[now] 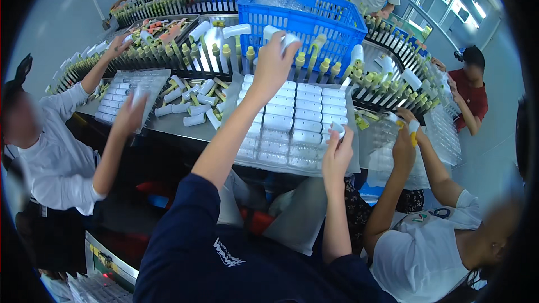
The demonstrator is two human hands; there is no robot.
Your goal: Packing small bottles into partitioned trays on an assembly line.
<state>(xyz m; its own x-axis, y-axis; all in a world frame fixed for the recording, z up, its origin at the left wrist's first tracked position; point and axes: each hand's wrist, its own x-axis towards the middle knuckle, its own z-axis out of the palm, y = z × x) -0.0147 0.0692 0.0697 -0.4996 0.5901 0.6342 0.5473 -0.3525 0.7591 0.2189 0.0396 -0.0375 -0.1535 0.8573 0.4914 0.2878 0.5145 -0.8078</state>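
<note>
My left hand (274, 66) reaches far forward, with its fingers closed around a white rounded plastic shell (289, 40) in front of a blue crate. Just beside the fingers is another white piece (271, 32); whether it is gripped too I cannot tell. Lower and to the right, my right hand (339, 152) pinches a small white shell (337, 128) over the right edge of a clear plastic tray (247, 151). Rows of similar white shells (308, 105) lie in that tray. Yellow-green upright holders (301, 59) stand behind it.
The blue crate (306, 14) stands behind the holders. Loose white pieces (193, 101) lie left of the tray. A co-worker at left handles shells over another tray (120, 92); a co-worker at right holds a white and yellow piece (414, 128). Others work across the line.
</note>
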